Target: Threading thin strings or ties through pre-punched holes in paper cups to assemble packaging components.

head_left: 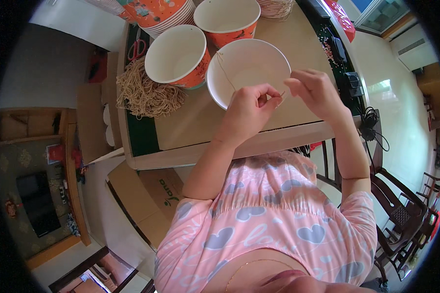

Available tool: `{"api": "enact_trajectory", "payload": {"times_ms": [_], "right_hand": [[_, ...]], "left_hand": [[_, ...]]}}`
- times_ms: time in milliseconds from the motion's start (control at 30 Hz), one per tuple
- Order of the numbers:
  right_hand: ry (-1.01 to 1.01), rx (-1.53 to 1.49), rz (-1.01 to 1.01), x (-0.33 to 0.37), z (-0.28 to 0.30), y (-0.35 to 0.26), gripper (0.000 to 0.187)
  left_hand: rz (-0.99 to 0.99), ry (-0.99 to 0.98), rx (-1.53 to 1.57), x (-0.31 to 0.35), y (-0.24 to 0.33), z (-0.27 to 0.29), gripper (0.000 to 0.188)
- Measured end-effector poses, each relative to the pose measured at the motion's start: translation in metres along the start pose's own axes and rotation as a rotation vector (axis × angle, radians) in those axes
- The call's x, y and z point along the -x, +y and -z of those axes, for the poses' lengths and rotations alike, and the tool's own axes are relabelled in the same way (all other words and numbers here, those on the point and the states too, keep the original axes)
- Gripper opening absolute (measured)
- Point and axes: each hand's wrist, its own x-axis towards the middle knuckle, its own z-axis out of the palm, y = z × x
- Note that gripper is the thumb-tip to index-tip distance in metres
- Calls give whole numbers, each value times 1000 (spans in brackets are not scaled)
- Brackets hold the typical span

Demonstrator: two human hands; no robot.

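My left hand [252, 108] is closed in a pinch on a thin beige string [225, 73]. The string's longer part trails up over the inside of a white paper bucket [247, 61], and a short end pokes out past my fingertips. Just to the right, my right hand [319, 93] is curled with thumb and fingers drawn together near that end. Whatever it grips is too small to make out. Both hands are at the near rim of the bucket, which stands at the table's front edge with its opening facing me.
A tangled heap of beige string [146, 93] lies at the left, beside red-handled scissors [137, 50]. Two more orange-patterned buckets [176, 53] and a nested stack [159, 17] stand behind. Black cables [370, 118] hang at the table's right edge. Below left is a cardboard box [149, 195].
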Motion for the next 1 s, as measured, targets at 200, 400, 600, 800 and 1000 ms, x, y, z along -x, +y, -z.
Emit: {"api": "enact_trajectory", "payload": {"times_ms": [200,400,600,800,1000], "right_hand": [[90,-274,226,-2,6,-4,20],[67,-102,322,-7,10,0,13],[116,-233,219,-8,-3,5,10],[48,-265,85,-10,-12,9,10],[81,-326,22,-16,-19,6,11]], "left_hand": [[-16,-2,19,-1,1,2,13],[21,-5,-23,-2,3,3,14],[-65,63,8,3,4,1,10],[-395,82,-272,5,-4,7,11],[-345,122,-289,7,-5,12,6]]}}
